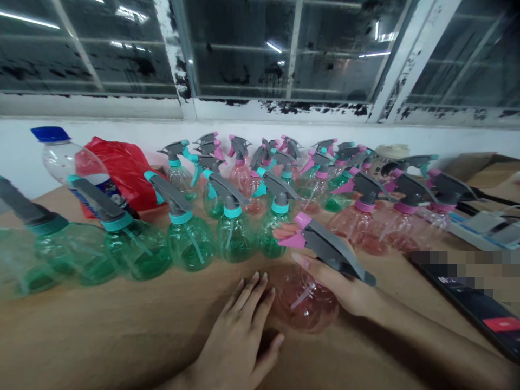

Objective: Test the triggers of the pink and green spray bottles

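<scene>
Apparently the pink bottle (304, 314) already had its spray head (331, 246) on: the right hand (345, 284) was wrapped round its neck, while the left hand (239, 336) lay spread, palm down, just beside it on the table (101, 330). Beyond both hands stood green bottles (193, 249) and other pink bottles (368, 235), similarly topped; how many remained, I couldn't tell

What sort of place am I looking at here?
Probably a workshop or factory room, though I can't be certain: many similar spray bottles stand on a wooden table, near grimy-looking windows where strip lights show.
</scene>
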Demonstrator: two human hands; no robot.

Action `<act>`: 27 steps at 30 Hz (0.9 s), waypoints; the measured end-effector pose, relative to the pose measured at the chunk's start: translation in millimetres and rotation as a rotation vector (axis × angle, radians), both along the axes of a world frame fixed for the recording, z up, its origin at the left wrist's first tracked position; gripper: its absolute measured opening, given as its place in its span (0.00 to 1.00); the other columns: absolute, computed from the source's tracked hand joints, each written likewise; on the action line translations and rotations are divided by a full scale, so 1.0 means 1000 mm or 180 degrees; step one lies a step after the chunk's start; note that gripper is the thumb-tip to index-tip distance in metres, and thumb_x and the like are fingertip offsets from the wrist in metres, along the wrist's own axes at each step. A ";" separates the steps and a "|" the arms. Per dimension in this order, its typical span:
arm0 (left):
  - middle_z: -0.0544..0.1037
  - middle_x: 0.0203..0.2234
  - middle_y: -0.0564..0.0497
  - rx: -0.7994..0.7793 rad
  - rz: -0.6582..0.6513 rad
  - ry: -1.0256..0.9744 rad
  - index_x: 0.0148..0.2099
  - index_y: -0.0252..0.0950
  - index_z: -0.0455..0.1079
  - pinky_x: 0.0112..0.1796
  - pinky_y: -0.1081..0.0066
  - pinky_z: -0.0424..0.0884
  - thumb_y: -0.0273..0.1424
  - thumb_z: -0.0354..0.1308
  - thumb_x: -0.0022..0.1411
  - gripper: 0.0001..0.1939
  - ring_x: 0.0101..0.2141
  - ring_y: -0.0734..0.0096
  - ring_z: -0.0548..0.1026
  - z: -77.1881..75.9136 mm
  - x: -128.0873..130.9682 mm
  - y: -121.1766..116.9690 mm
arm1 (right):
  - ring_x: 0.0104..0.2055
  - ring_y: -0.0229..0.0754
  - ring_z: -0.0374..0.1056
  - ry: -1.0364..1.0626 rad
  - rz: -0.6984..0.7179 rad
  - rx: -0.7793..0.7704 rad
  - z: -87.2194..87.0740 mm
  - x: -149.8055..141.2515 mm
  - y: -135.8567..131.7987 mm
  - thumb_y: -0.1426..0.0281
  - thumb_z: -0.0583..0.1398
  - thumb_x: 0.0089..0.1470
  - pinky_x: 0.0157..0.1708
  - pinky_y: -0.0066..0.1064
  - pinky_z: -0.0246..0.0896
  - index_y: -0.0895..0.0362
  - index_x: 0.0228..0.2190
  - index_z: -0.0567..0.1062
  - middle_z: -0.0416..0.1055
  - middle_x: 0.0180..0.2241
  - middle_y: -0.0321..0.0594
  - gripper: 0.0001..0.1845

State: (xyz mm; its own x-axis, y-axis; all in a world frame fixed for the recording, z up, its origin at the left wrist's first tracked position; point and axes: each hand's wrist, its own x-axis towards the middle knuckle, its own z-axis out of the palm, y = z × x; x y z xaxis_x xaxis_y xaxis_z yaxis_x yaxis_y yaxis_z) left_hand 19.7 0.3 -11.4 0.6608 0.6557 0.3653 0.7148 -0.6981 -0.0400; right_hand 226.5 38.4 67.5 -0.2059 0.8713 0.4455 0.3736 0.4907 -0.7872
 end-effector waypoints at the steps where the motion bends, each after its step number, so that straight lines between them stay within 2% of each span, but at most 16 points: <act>1: 0.59 0.61 0.40 0.0001 0.0002 0.0007 0.61 0.29 0.58 0.54 0.56 0.62 0.36 0.53 0.63 0.27 0.59 0.53 0.59 0.000 0.000 0.000 | 0.23 0.38 0.58 -0.0032 -0.0046 0.0027 -0.001 0.000 0.000 0.64 0.57 0.53 0.27 0.32 0.60 0.52 0.19 0.63 0.58 0.19 0.32 0.13; 7: 0.60 0.60 0.39 0.0043 -0.0027 0.0048 0.61 0.28 0.58 0.53 0.55 0.63 0.36 0.55 0.62 0.28 0.58 0.53 0.60 0.001 0.000 -0.001 | 0.21 0.37 0.58 -0.0107 -0.0031 0.0080 -0.001 0.000 0.001 0.66 0.56 0.53 0.24 0.30 0.60 0.52 0.19 0.62 0.57 0.18 0.30 0.12; 14: 0.59 0.60 0.38 0.0029 -0.0027 0.0014 0.61 0.28 0.58 0.53 0.54 0.63 0.35 0.54 0.62 0.28 0.59 0.52 0.59 0.001 -0.001 -0.001 | 0.23 0.39 0.62 -0.0022 -0.0014 0.0006 0.001 0.000 -0.001 0.67 0.56 0.52 0.25 0.32 0.63 0.53 0.23 0.68 0.64 0.21 0.33 0.07; 21: 0.59 0.61 0.39 -0.0018 0.0020 0.0070 0.61 0.29 0.58 0.53 0.56 0.63 0.36 0.54 0.62 0.28 0.59 0.53 0.60 0.001 0.001 -0.001 | 0.26 0.40 0.65 0.0042 0.0151 0.0083 -0.001 0.002 0.001 0.69 0.56 0.54 0.29 0.33 0.65 0.53 0.30 0.70 0.67 0.26 0.34 0.03; 27: 0.61 0.60 0.38 0.0025 0.0005 0.0108 0.60 0.27 0.59 0.53 0.55 0.64 0.37 0.55 0.62 0.28 0.58 0.53 0.61 0.004 0.001 0.000 | 0.22 0.38 0.61 0.0109 0.0163 0.0014 -0.004 0.003 0.000 0.70 0.56 0.52 0.22 0.31 0.61 0.53 0.23 0.66 0.65 0.21 0.32 0.07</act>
State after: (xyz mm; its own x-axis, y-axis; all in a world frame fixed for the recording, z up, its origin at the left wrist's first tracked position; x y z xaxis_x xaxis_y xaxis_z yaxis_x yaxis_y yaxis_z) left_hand 20.9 -0.1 -7.7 0.6719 0.6539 0.3477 0.7141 -0.6966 -0.0698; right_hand 229.8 38.7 64.0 -0.2347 0.8580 0.4569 0.3209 0.5120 -0.7968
